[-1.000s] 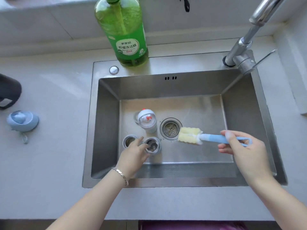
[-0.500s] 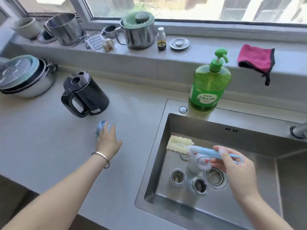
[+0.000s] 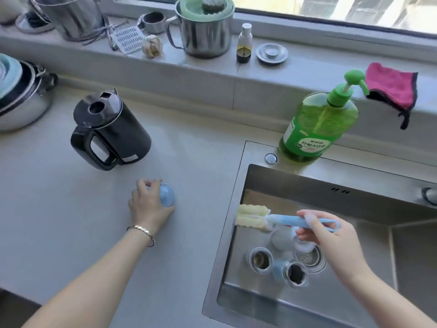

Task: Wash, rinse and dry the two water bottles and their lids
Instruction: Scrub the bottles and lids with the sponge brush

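The right hand (image 3: 331,235) is clamped on the bottle brush (image 3: 283,220) over the sink (image 3: 227,252), and just below that grip two open water bottles (image 3: 279,263) stand upright beside a white lid (image 3: 287,241); a careless swing of the sponge head could topple them. Whether they hold water I cannot tell; their mouths look dark. Farther off, the left hand (image 3: 147,208) closes around the blue lid (image 3: 166,195) on the counter (image 3: 71,209); a wet, loose pinch could drop it; beyond stands the soap bottle (image 3: 316,129), mostly full.
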{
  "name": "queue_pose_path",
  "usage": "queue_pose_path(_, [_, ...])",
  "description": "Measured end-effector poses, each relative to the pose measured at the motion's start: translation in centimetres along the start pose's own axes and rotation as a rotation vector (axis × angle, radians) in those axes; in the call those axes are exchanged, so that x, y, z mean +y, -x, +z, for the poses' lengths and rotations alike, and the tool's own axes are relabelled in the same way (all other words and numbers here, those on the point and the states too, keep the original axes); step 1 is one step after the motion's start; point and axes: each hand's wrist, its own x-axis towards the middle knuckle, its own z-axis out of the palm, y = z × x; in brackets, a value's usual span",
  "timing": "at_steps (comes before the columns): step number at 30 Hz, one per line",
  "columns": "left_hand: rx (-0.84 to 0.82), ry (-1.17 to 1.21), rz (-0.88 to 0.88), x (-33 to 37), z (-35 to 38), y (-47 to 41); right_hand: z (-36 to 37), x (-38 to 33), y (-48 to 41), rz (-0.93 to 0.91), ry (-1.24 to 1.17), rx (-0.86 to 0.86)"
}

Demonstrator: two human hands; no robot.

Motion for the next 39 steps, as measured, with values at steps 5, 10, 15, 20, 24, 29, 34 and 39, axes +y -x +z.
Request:
queue_pose_path(5, [-0.112,0.341,0.089,5.1,-1.3,6.7,-1.9,0.2,0.6,0.005,-0.059,0.021])
queue_pose_path(10, [-0.382,0.51,0.16,10.7,-2.2,13.5,-8.4,0.8,3.2,0.121,-0.35,-0.051])
queue_pose_path(15, [-0.483,0.647,0.13,16.6,-1.7,19.1,-15.6,2.5,6.3,0.214,-0.329,-0.242])
queue_pose_path(20, [-0.531,0.722,0.029,21.7,-0.5,23.2,-20.0,4.4,8.0,0.253,-0.024,-0.264])
queue_pose_path(24, [-0.533,0.787,0.063,24.6,0.0,26.1,-22.4,5.5,9.3,0.065,0.133,-0.17])
queue_pose_path(29, [-0.528,0.861,0.106,27.2,0.7,28.5,-23.8,6.8,12.1,-0.206,0.336,-0.268])
queue_pose_path(34, [-0.49,0.831,0.223,29.1,0.9,30.5,-24.1,8.1,10.8,-0.516,0.575,-0.127])
queue_pose_path(39, [-0.436,0.849,0.207,29.6,0.4,29.8,-23.2,7.9,11.4,-0.595,0.579,-0.096])
